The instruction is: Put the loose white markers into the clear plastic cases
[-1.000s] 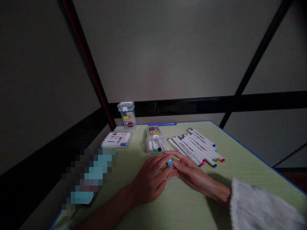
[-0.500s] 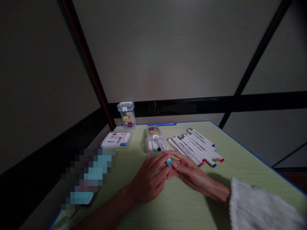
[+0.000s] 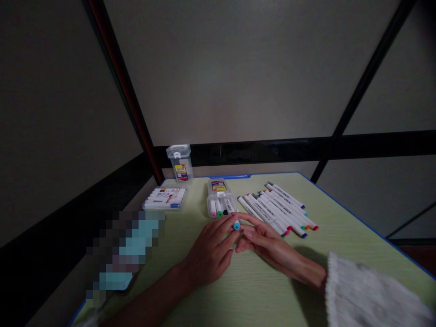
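I have the left fingers (image 3: 223,225) and right fingers (image 3: 250,219) nearly closed round the blue-capped marker (image 3: 236,226); probably light, stiff, slick, best gripped mid-barrel

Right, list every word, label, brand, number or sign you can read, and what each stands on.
No text can be read with certainty.
Upright case, yellow-and-dark label: too small.
Lying case, similar label: too small.
Flat marker pack: printed characters, too blurred.
Loose markers: barrel print, too small.
Held blue-capped marker: no print shows.
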`<action>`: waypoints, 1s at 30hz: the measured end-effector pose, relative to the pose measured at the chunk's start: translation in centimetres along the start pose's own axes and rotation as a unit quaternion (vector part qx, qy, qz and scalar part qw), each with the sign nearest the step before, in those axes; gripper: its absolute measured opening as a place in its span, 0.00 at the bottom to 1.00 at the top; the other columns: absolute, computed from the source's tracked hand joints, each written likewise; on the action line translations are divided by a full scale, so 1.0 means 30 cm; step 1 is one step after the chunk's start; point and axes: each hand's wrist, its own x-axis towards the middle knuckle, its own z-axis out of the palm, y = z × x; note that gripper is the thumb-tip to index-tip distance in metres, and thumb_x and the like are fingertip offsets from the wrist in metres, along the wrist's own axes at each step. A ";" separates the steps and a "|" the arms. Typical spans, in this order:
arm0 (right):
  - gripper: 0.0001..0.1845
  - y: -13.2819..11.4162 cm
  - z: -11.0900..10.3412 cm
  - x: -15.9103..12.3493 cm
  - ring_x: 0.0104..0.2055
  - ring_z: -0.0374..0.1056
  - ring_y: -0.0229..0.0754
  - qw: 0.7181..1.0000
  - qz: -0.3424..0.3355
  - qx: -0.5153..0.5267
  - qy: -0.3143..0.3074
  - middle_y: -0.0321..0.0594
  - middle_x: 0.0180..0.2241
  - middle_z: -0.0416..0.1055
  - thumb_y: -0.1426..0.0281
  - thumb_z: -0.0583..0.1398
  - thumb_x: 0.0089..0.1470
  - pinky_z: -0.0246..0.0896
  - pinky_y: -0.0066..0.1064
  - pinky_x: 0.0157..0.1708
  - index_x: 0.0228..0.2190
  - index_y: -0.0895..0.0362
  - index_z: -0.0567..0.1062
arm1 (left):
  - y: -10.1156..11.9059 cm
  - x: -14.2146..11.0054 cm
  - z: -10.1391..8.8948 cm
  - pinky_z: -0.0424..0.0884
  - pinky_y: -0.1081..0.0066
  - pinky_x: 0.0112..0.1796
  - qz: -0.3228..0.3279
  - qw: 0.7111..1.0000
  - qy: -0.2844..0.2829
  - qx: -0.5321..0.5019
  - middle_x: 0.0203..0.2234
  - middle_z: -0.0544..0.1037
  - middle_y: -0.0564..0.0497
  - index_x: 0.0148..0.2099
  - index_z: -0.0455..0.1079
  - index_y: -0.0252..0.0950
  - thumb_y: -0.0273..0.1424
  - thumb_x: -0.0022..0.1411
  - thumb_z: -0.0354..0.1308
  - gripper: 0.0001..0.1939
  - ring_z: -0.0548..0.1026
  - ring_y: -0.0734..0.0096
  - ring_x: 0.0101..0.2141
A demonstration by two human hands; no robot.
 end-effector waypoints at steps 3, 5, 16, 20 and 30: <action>0.22 -0.001 -0.002 0.001 0.29 0.69 0.35 1.000 0.002 0.002 0.003 0.36 0.33 0.74 0.65 0.64 0.48 0.62 0.31 0.35 0.46 0.52 0.70 | -0.001 0.001 0.001 0.60 0.54 0.53 -0.007 1.000 -0.014 0.000 0.58 0.57 0.35 0.56 0.57 0.29 0.21 0.58 0.47 0.22 0.52 0.56 0.59; 0.22 0.000 -0.003 0.002 0.29 0.69 0.35 1.000 0.002 0.002 0.005 0.36 0.33 0.74 0.66 0.64 0.48 0.62 0.31 0.36 0.46 0.52 0.69 | -0.002 0.001 0.002 0.60 0.54 0.53 -0.011 1.000 -0.020 -0.001 0.58 0.56 0.35 0.57 0.55 0.30 0.21 0.58 0.47 0.23 0.52 0.56 0.59; 0.24 0.004 -0.009 0.001 0.30 0.69 0.34 1.000 0.012 -0.004 0.013 0.37 0.37 0.74 0.66 0.65 0.47 0.60 0.29 0.35 0.47 0.50 0.69 | -0.003 -0.001 0.008 0.59 0.54 0.53 -0.030 0.999 -0.025 -0.004 0.58 0.56 0.35 0.57 0.55 0.29 0.20 0.57 0.47 0.24 0.53 0.56 0.59; 0.26 0.006 -0.014 0.004 0.30 0.69 0.34 1.000 0.014 -0.009 0.021 0.38 0.40 0.73 0.67 0.65 0.46 0.60 0.29 0.34 0.48 0.50 0.68 | -0.004 -0.005 0.008 0.58 0.55 0.54 -0.050 0.998 -0.041 -0.005 0.59 0.54 0.35 0.58 0.53 0.30 0.20 0.57 0.48 0.26 0.53 0.56 0.58; 0.25 -0.003 -0.008 0.000 0.30 0.69 0.33 0.999 0.018 -0.022 0.031 0.38 0.44 0.71 0.67 0.65 0.46 0.60 0.29 0.34 0.48 0.48 0.69 | -0.017 -0.021 0.021 0.59 0.54 0.53 -0.081 0.996 -0.035 -0.029 0.60 0.52 0.38 0.63 0.43 0.35 0.21 0.57 0.49 0.33 0.53 0.55 0.59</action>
